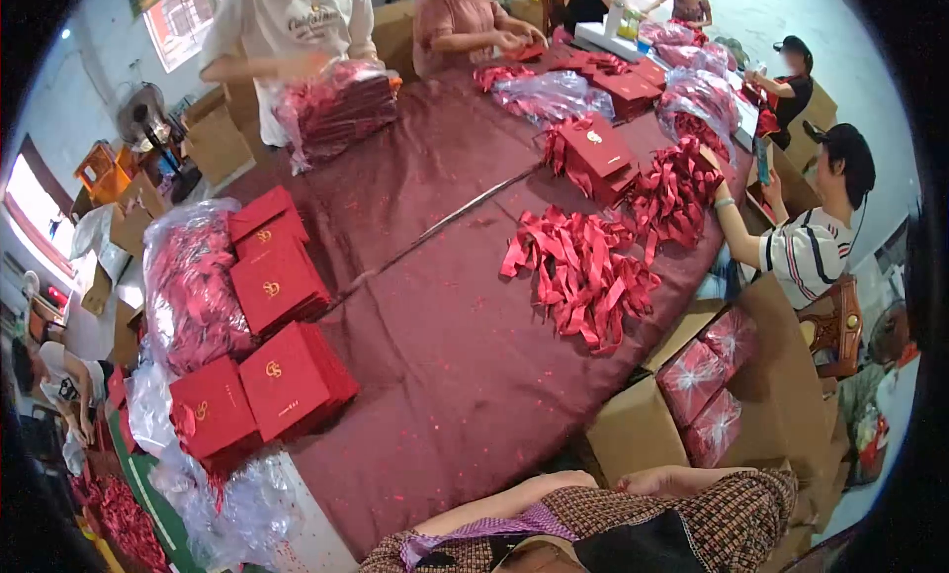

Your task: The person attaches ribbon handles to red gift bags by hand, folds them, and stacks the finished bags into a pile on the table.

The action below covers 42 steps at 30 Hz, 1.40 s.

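Observation:
At the bottom edge, my left arm lies along the table's near edge, and my left hand is too indistinct at its end to show the fingers. My right hand rests low against my patterned clothing, just below an open carton; its fingers are mostly hidden. Neither hand visibly holds anything. Inside the carton are several plastic-wrapped red bundles. On the table ahead lies a loose pile of red ribbons. To the left sit stacks of red gift bags with gold print.
The table has a dark red cloth and a seam across it. Plastic-wrapped bags lie along its left side. A person in a striped shirt sits at right beside more ribbons. Other people work at the far side.

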Each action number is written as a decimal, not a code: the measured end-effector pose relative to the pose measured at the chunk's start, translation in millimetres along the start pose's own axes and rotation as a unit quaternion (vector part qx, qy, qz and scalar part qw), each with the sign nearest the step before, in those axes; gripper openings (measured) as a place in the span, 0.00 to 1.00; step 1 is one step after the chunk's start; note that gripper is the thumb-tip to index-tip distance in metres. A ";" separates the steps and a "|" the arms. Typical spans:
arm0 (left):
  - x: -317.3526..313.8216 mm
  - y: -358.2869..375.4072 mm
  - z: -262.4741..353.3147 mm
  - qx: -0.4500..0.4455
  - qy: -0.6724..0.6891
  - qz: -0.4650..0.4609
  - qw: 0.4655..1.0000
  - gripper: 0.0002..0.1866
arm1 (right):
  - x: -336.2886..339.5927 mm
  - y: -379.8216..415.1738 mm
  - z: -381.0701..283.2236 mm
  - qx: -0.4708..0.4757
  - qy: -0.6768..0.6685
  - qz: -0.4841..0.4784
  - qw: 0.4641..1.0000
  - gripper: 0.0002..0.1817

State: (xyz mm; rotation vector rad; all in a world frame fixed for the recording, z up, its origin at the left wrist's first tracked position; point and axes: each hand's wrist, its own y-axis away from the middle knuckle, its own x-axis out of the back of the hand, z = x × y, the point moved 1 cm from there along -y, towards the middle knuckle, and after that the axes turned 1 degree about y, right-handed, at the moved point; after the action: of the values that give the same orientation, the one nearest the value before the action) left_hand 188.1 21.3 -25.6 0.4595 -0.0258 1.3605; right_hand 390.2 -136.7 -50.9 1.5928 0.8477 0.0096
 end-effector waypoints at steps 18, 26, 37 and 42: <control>-51.5 -11.3 76.2 0.059 0.104 -0.127 0.985 0.19 | -78.9 64.2 24.2 0.006 -0.068 -0.101 0.993 0.20; -124.6 6.2 110.1 -0.172 0.035 -0.028 0.984 0.18 | -164.1 132.5 36.0 0.024 -0.240 0.039 0.970 0.15; -24.1 8.2 159.3 0.010 0.114 0.035 0.993 0.16 | -94.1 186.3 -18.4 0.110 -0.222 -0.076 0.966 0.12; -11.0 -3.5 168.7 -0.087 0.151 0.062 0.983 0.16 | -57.1 190.5 -9.9 0.081 -0.207 -0.076 0.972 0.10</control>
State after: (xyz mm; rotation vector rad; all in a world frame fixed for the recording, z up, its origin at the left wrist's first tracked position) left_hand 230.2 -45.5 124.0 0.1038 0.0769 1.5243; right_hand 440.3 -150.0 141.4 1.5995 0.6494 -0.4973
